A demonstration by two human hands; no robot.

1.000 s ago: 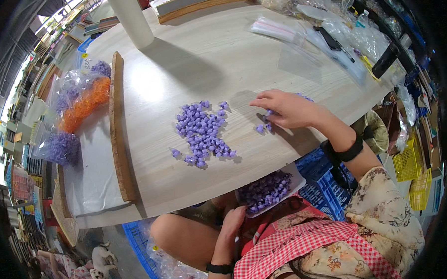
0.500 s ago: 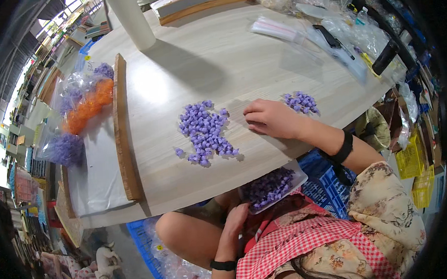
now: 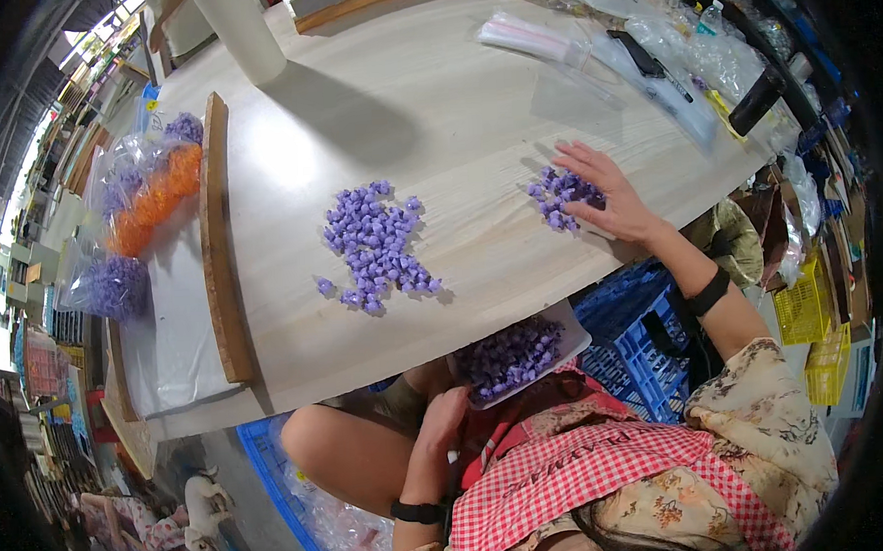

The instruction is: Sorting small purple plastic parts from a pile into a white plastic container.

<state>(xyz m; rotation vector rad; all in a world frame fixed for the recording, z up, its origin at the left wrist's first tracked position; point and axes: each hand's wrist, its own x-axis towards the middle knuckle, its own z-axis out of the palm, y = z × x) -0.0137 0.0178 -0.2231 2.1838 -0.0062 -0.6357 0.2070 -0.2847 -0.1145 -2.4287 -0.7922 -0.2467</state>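
My right hand [image 3: 607, 194] is over the small pile of purple flower-like pieces [image 3: 553, 194] on the right of the table, fingers apart and thumb low beside the pieces. It partly covers the pile. A larger pile of the same pieces [image 3: 373, 241] lies left of it, with one piece [image 3: 325, 285] a little apart. Below the table edge, a white tray [image 3: 574, 341] full of purple pieces rests at my lap. My left hand [image 3: 444, 415] is closed at the tray's near left corner, some of its fingers hidden by the tray.
A wooden strip [image 3: 222, 256] edges a board at left, beside clear bags of purple and orange pieces [image 3: 162, 194]. A white post [image 3: 244, 38] rises at the far side. Plastic sleeves [image 3: 525, 37] and a black-handled tool [image 3: 639, 52] lie far right. A blue crate [image 3: 627, 351] stands beside my lap.
My right hand has moved right, from between the two piles to over the small one, and its fingers have spread. My left hand stays at the tray. The whole view has shifted slightly.
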